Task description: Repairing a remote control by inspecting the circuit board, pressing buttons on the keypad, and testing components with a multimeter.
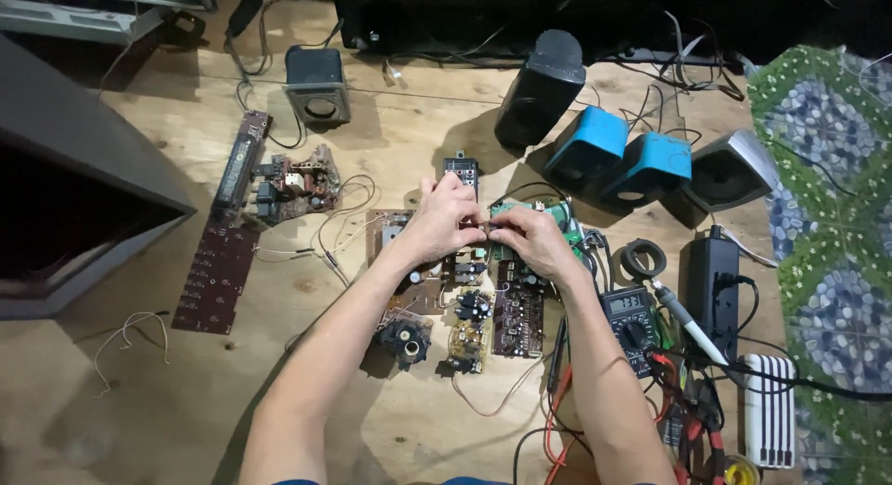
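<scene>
- A person's left hand (448,216) and right hand (530,236) meet fingertip to fingertip above a cluster of circuit boards (483,304) on a plywood floor (186,392).
- Both hands pinch a small part (485,227) between them; it is too small and too covered by the fingers to say what it is.
- The part sits just over the green circuit board (544,216), which lies under the right hand at the cluster's upper right.
- Brown boards with dark capacitors lie directly below the hands, between the two forearms.
- A digital multimeter (628,316) rests just beside the right forearm, its red and black leads (669,392) trailing toward the lower edge.
- A soldering iron (686,322) lies tilted to the right of the multimeter, near a roll of black tape (643,258).
- Two blue speakers (615,155) stand beyond the hands, flanked by a black speaker (541,87) and a silver speaker (730,172).
- A small grey speaker (318,84) stands further left.
- A long dark board (218,262) and a loose brown board (297,183) lie well apart to the left.
- A white power strip (767,411) lies at lower right, beside a patterned green cloth (827,216).
</scene>
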